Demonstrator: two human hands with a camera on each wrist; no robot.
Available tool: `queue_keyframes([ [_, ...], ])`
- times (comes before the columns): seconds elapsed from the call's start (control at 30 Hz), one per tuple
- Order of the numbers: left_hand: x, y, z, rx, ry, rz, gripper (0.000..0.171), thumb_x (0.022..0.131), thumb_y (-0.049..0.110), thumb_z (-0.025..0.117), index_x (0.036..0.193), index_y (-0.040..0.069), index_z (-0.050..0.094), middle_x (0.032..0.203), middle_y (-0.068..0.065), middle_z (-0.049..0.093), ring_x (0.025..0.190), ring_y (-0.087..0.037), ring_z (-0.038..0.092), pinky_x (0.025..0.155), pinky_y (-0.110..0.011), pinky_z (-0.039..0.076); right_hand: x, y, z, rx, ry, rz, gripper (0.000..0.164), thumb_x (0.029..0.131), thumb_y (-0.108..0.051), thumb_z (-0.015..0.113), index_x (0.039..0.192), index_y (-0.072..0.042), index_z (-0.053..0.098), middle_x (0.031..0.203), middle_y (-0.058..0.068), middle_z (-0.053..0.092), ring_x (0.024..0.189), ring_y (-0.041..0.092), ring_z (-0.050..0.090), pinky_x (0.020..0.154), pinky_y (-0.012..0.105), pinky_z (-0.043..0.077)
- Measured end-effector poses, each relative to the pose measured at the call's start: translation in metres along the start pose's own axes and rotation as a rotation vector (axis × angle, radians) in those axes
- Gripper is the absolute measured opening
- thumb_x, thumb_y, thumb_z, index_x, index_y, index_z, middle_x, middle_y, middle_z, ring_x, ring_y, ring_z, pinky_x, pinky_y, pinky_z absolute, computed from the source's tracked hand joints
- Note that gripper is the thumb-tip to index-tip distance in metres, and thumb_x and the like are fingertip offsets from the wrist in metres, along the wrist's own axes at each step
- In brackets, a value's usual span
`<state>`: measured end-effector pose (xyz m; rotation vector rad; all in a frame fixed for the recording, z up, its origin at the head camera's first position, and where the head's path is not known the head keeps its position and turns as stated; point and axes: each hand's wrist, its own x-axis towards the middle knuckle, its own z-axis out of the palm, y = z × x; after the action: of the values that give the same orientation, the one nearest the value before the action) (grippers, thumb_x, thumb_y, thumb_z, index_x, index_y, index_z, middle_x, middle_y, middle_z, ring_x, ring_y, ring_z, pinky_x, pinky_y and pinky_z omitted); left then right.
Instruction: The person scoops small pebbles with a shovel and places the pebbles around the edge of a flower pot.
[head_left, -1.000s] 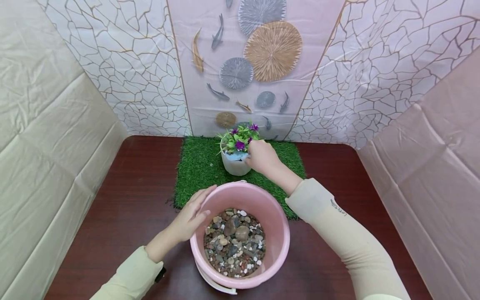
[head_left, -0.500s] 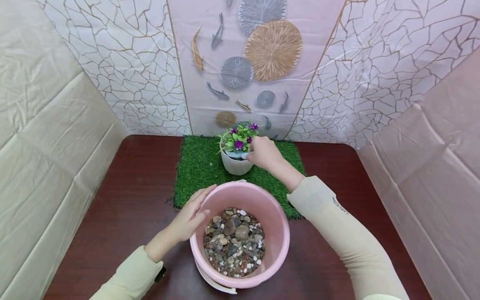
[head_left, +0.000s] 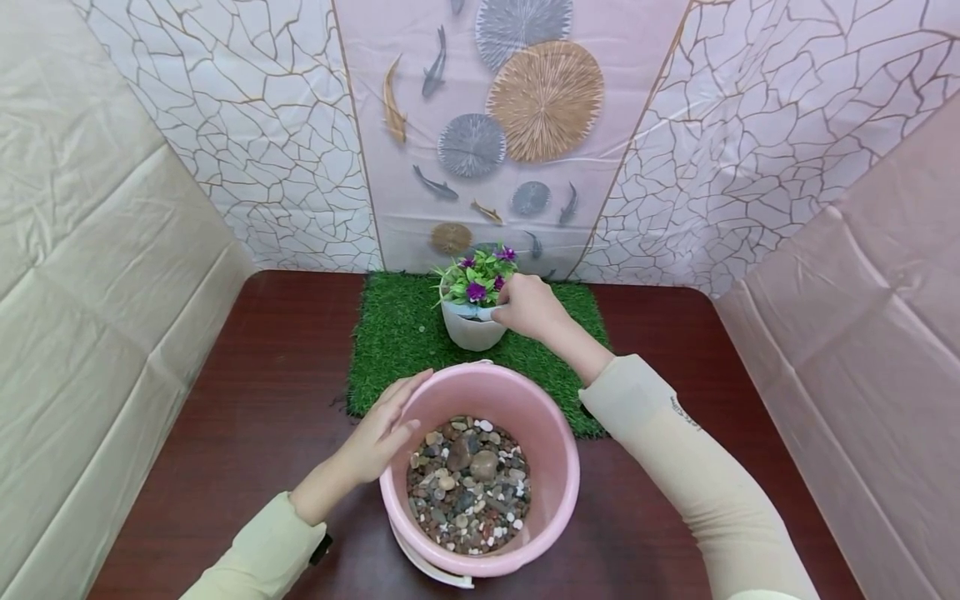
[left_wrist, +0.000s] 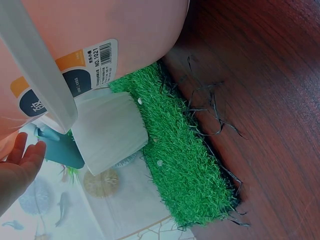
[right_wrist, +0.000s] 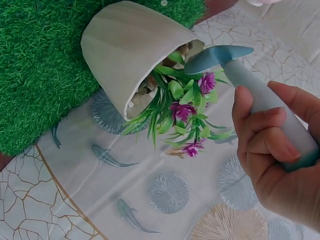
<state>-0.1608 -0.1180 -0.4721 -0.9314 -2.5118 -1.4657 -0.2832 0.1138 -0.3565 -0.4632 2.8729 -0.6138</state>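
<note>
My right hand (head_left: 531,305) grips the pale grey handle of a small blue garden trowel (right_wrist: 245,82). The trowel's blade lies at the mouth of a white flowerpot (head_left: 474,331), against the leaves. In the pot stands a green plant with purple flowers (right_wrist: 182,111), with pebbles around its base. My left hand (head_left: 378,435) rests with extended fingers on the left rim of a pink bucket (head_left: 553,492). Stones (head_left: 468,487) of several sizes and colours cover the bucket's bottom. In the left wrist view the left fingertips (left_wrist: 31,155) show beside the bucket.
The pot stands on a green artificial grass mat (head_left: 390,325) at the back of the dark red wooden table (head_left: 225,433). The bucket's white handle (head_left: 431,567) hangs down at its front. Patterned cloth walls (head_left: 292,125) enclose the back and sides.
The right hand has shifted slightly to the right, and the trowel's blade has tilted at the pot's rim. The left hand and the bucket have stayed in place.
</note>
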Motion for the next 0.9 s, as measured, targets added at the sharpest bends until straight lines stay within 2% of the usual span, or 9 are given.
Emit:
queue_keyframes([
  [0.1,0.000,-0.001,0.000,0.002,-0.002,0.001,0.059,0.087,-0.001,0.045,0.144,-0.003,0.032,0.136,-0.021,0.046,0.123,-0.035,0.045,0.100,-0.055,0.039,-0.004,0.000,-0.003,0.011,-0.019,0.005,0.043,0.084,-0.009,0.058,0.049,-0.016,0.033,0.051,-0.005,0.019,0.049,0.010,0.014,0.050,0.025,0.020],
  [0.17,0.000,-0.001,0.000,0.004,-0.001,-0.001,0.059,0.087,-0.001,0.045,0.144,-0.003,0.032,0.136,-0.020,0.046,0.123,-0.035,0.045,0.099,-0.055,0.039,-0.007,0.000,-0.005,0.018,-0.026,0.012,0.035,0.084,-0.011,0.059,0.051,-0.013,0.049,0.050,-0.004,0.034,0.048,0.009,0.022,0.052,0.025,0.027],
  [0.27,-0.001,-0.001,-0.001,0.010,0.006,-0.005,0.059,0.086,0.000,0.045,0.144,-0.003,0.032,0.135,-0.020,0.047,0.122,-0.035,0.045,0.099,-0.055,0.039,-0.008,0.001,-0.006,0.029,-0.031,0.020,0.017,0.085,-0.014,0.061,0.073,-0.007,0.072,0.066,0.004,0.063,0.049,0.010,0.037,0.057,0.027,0.038],
  [0.33,-0.001,-0.002,-0.001,0.010,0.009,-0.008,0.059,0.086,0.000,0.045,0.143,-0.003,0.033,0.134,-0.020,0.047,0.122,-0.034,0.046,0.098,-0.055,0.040,-0.009,0.001,-0.006,0.030,-0.038,0.019,0.017,0.085,-0.014,0.061,0.088,-0.005,0.075,0.084,0.010,0.072,0.052,0.010,0.044,0.060,0.028,0.041],
  [0.47,-0.001,-0.002,0.000,-0.002,0.000,-0.014,0.058,0.087,0.000,0.045,0.144,-0.004,0.032,0.135,-0.021,0.046,0.122,-0.035,0.045,0.099,-0.055,0.039,-0.010,0.001,-0.006,0.019,-0.064,0.023,0.021,0.085,-0.016,0.061,0.094,-0.003,0.074,0.091,0.013,0.072,0.051,0.010,0.041,0.056,0.026,0.039],
  [0.6,-0.001,-0.002,0.001,-0.001,-0.002,-0.015,0.058,0.087,-0.001,0.045,0.143,-0.005,0.032,0.136,-0.021,0.046,0.123,-0.035,0.045,0.100,-0.055,0.039,-0.019,0.001,-0.010,0.008,-0.058,-0.012,0.020,0.086,-0.017,0.062,0.093,-0.003,0.075,0.080,0.011,0.070,0.047,0.009,0.035,0.052,0.023,0.034],
  [0.7,-0.001,-0.001,0.001,0.003,0.004,-0.017,0.059,0.086,-0.001,0.045,0.143,-0.005,0.032,0.136,-0.021,0.045,0.124,-0.036,0.045,0.100,-0.056,0.039,-0.032,0.001,-0.015,0.030,-0.029,-0.059,0.020,0.085,-0.017,0.063,0.094,-0.003,0.074,0.074,0.009,0.069,0.046,0.009,0.033,0.050,0.023,0.032],
  [0.9,0.000,0.001,-0.001,0.007,0.001,-0.021,0.060,0.087,0.001,0.046,0.145,-0.002,0.031,0.136,-0.021,0.045,0.123,-0.036,0.045,0.100,-0.056,0.039,-0.069,0.007,-0.021,0.121,0.025,-0.137,0.016,0.085,-0.016,0.065,0.094,-0.007,0.074,0.075,0.004,0.069,0.049,0.011,0.040,0.052,0.025,0.036],
])
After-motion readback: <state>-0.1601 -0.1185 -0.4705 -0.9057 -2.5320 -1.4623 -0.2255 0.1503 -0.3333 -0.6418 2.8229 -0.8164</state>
